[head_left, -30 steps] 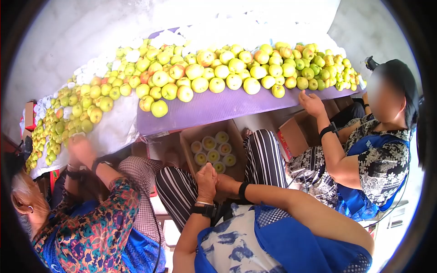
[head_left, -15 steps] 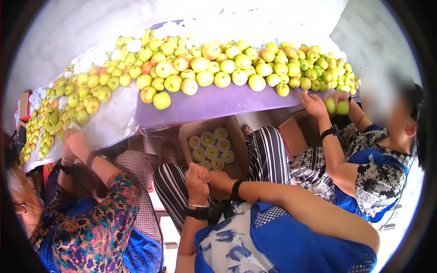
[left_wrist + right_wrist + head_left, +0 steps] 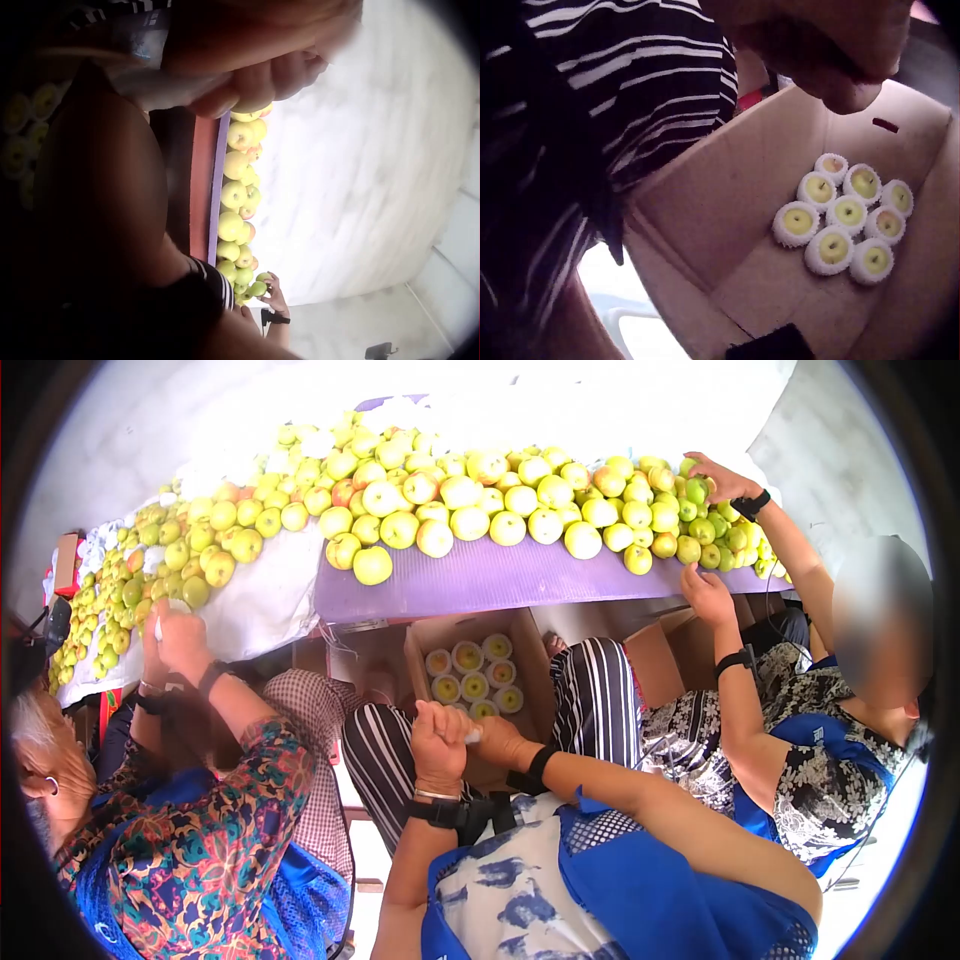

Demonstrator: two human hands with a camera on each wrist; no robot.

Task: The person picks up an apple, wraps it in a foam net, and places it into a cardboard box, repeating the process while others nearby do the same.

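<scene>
In the head view my left hand [image 3: 438,748] is raised above my lap with its fingers curled. My right hand [image 3: 504,742] meets it from the right. Between them shows a small white bunched piece [image 3: 473,736], which looks like a foam net; both hands pinch it. The left wrist view shows it as a pale strip [image 3: 161,88] under curled fingers. Just beyond the hands stands an open cardboard box [image 3: 705,187]. Several yellow-green apples [image 3: 849,212] in white foam nets sit on its bottom, grouped together. Fingers [image 3: 855,94] hang over the box's edge in the right wrist view.
A long heap of loose apples [image 3: 460,490] covers the purple-topped table [image 3: 440,580] ahead. A person in a floral top [image 3: 200,810] works at the left. On the right, another person's hand [image 3: 722,478] reaches onto the heap, beside more cardboard [image 3: 655,665].
My hands stay together over my lap; the white piece now shows between them. The person at right has moved a hand from the table's front edge, where it held two apples, onto the heap.
</scene>
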